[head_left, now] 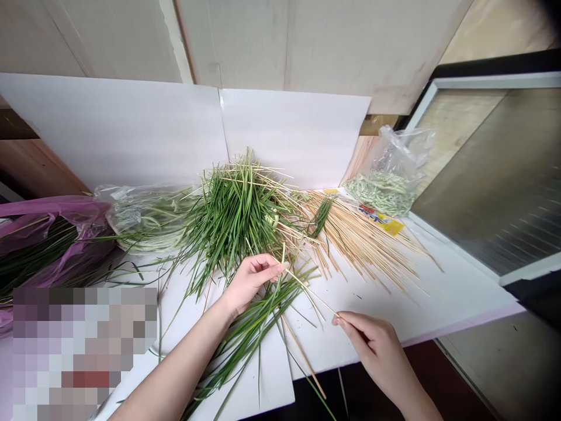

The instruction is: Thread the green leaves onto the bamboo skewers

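My left hand pinches a thin pale stem near one end, at the edge of a heap of long green leaf blades. My right hand holds the stem's other end between thumb and forefinger. Loose green blades lie under my left wrist and reach the board's front edge. To the right, a spread of straw-coloured sticks fans across the white board. Another stick lies alone below the stem.
Clear plastic bags of green stalks sit at the back left and back right. A purple bag with greens lies far left, and a yellow packet sits among the sticks. White panels stand behind; a glass-fronted frame stands right.
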A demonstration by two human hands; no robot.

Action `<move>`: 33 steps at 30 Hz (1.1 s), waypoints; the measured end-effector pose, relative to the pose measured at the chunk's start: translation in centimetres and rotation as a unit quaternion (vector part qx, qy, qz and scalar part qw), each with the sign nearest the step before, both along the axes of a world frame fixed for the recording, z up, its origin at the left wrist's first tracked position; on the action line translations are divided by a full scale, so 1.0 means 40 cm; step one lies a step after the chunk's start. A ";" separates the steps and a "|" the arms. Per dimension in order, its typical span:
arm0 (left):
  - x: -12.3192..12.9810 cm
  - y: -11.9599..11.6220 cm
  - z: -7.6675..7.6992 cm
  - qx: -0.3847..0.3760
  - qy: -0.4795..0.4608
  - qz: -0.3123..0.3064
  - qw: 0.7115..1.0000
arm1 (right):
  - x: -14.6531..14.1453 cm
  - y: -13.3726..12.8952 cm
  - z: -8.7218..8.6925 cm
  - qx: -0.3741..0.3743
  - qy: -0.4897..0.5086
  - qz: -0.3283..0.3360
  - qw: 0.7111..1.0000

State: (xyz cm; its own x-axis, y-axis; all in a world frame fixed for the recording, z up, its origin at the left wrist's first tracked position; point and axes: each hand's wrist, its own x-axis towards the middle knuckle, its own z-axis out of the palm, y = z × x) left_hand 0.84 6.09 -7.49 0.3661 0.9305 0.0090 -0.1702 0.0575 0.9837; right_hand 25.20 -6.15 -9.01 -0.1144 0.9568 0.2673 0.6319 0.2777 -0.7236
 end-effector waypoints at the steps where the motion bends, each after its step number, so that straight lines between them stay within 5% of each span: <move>1: 0.000 -0.001 0.003 0.003 0.004 0.000 1.000 | 0.000 0.000 0.001 0.002 0.001 -0.001 1.000; 17: 0.007 0.000 0.006 0.014 -0.025 0.072 0.997 | 0.004 0.000 0.008 0.005 -0.011 -0.010 1.000; 28: 0.032 -0.023 -0.001 -0.030 -0.045 0.040 0.998 | -0.028 -0.001 -0.024 0.022 0.014 -0.001 1.000; 33: 0.062 -0.053 -0.017 -0.022 -0.008 -0.021 1.000 | -0.055 0.001 -0.025 0.028 0.027 -0.002 0.999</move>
State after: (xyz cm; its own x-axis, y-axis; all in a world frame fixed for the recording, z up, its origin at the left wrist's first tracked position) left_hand 3.33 3.98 -8.16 0.4050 0.9140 -0.0253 -0.1822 0.1079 0.9773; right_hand 23.01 -6.12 -9.99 -0.0940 0.9406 0.3262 0.5940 0.3159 -0.7398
